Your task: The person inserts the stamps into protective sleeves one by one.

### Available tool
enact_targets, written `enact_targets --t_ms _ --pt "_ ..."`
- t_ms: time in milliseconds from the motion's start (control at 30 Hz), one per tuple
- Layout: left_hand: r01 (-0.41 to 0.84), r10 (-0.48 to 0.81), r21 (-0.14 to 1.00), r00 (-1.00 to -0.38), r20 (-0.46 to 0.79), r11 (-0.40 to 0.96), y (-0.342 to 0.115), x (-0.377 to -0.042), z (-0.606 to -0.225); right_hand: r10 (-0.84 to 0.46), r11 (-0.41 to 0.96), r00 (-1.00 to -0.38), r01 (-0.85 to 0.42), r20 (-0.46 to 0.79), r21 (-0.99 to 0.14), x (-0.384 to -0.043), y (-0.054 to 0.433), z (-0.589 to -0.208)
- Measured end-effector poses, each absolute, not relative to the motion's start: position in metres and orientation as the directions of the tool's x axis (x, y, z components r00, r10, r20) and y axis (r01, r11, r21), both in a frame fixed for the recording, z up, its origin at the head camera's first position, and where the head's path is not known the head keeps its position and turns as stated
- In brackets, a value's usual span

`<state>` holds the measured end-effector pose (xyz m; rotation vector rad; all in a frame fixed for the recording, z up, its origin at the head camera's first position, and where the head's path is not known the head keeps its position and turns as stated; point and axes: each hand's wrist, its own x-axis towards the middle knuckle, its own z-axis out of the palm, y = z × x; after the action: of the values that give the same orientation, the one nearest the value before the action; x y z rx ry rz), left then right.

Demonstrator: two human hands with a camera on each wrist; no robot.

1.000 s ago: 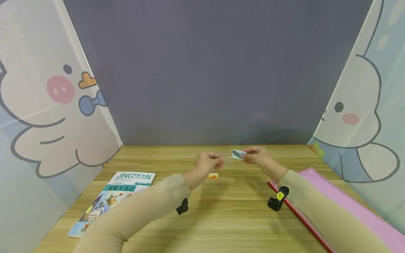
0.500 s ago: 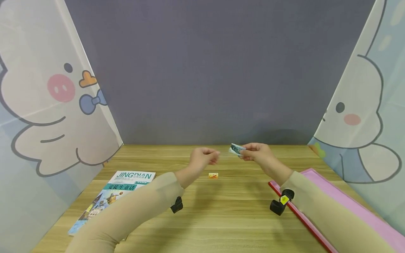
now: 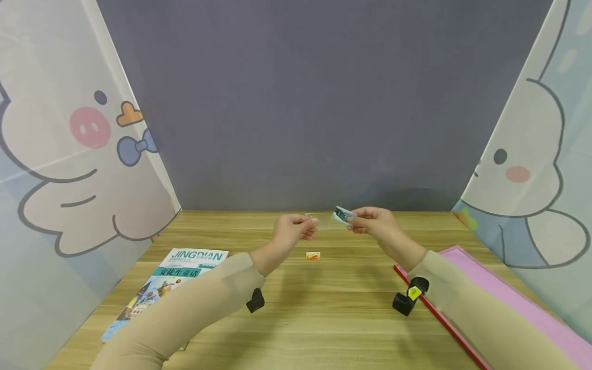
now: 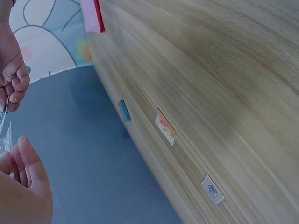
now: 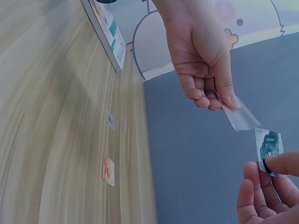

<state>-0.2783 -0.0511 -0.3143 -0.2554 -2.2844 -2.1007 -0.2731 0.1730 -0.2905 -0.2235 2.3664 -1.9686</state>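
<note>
My left hand [image 3: 292, 232] pinches a small clear plastic sleeve [image 5: 240, 115] between thumb and fingertips. Opposite it, my right hand [image 3: 376, 225] grips a postage stamp [image 5: 269, 144] with perforated edges and a dark green picture, thumb across its lower part. In the right wrist view the sleeve's free corner comes close to the stamp's top edge; they look apart. Both hands are raised above the far part of the table. Below them an orange-and-red stamp [image 3: 313, 256] lies flat. The left wrist view also has a blue-and-white stamp [image 4: 213, 190] on the wood.
A children's book [image 3: 168, 277] lies at the left, partly under my left forearm. On the right is a flat pink item [image 3: 490, 290] with a red edge [image 3: 444, 318]. A small blue object [image 4: 124, 110] sits near the table's far edge, before a grey panel [image 3: 314, 103].
My left hand has drawn left, away from the stamp, with the sleeve. My right hand has risen slightly, and the stamp in it is now tilted more.
</note>
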Motion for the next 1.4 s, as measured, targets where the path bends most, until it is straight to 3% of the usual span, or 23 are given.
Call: enact_targets --t_ms 467,700,1400 --pt "0.167 0.081 0.985 -0.983 0.163 0.041 -0.057 -0.274 -0.311 -0.161 0.208 -0.987 -0.045 0.011 -0.977 -0.271 0.167 -0.291" --pt "0.158 0.088 0.986 -0.984 0.153 0.046 -0.057 -0.249 -0.287 -0.188 0.199 -0.982 -0.055 0.017 -0.978 -0.268 0.166 -0.293" --pt "0.159 0.069 0.986 -0.985 0.155 0.046 -0.055 -0.248 -0.288 -0.199 0.144 -0.980 -0.023 -0.006 -0.989 -0.270 0.166 -0.299"
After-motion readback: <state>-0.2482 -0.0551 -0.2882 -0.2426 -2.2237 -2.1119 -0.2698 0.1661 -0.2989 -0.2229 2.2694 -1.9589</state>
